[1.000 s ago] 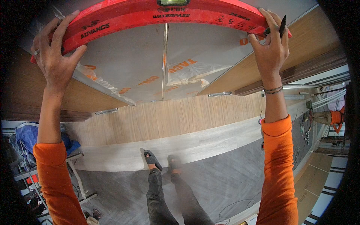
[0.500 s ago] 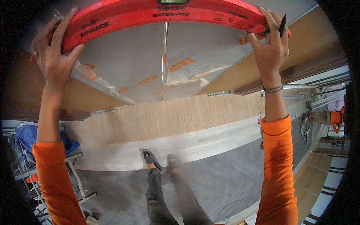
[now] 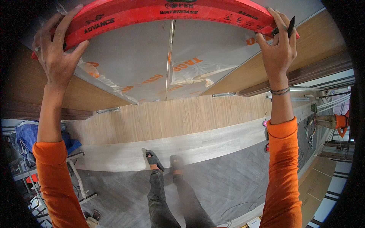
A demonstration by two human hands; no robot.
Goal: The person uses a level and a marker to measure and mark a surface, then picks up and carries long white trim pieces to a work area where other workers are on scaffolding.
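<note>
A long red spirit level (image 3: 144, 18) spans the top of the view, bowed by the lens, with part of its vial at the upper edge. My left hand (image 3: 59, 53) is closed around its left end, thumb below. Its right end sits in the grip of my right hand (image 3: 279, 51). A dark pen-like marker (image 3: 291, 26) sticks out between the fingers of that right hand. Behind the level are grey panels (image 3: 137, 41) covered in clear film with orange print. A narrow shiny strip (image 3: 169, 57) runs down between them.
Brown wooden panels (image 3: 87, 91) flank the grey ones. Below lies a wood-look floor (image 3: 152, 121), with a pale strip and grey flooring nearer me. At left stand a metal-legged stand (image 3: 76, 174) and a blue bag (image 3: 28, 136). Another person (image 3: 340, 121) is at far right.
The level and both hands have shifted slightly right and up in the view, still together. My grip on it looks the same.
</note>
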